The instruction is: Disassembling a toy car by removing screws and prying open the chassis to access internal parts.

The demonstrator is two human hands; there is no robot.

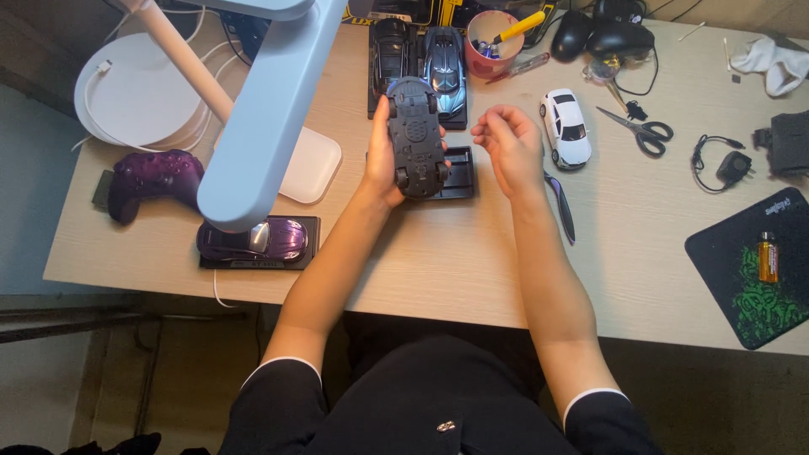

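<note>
My left hand (383, 160) holds a dark model car (415, 139) upside down, its grey underside and wheels facing up, above a black display base (459, 173) on the wooden desk (472, 261). My right hand (510, 147) hovers just right of the car with fingers curled loosely and apart, holding nothing that I can see. A dark pen-like tool (560, 206) lies on the desk beside my right wrist. A white model car (565, 128) stands to the right of that hand.
Two more model cars, black (392, 55) and silver-blue (445, 67), stand behind on a base. A purple car (257, 240) and purple game controller (156, 181) lie left, under a pale lamp arm (270, 109). Scissors (640, 131), a pink cup (493, 46) and a mousepad (750, 270) sit right.
</note>
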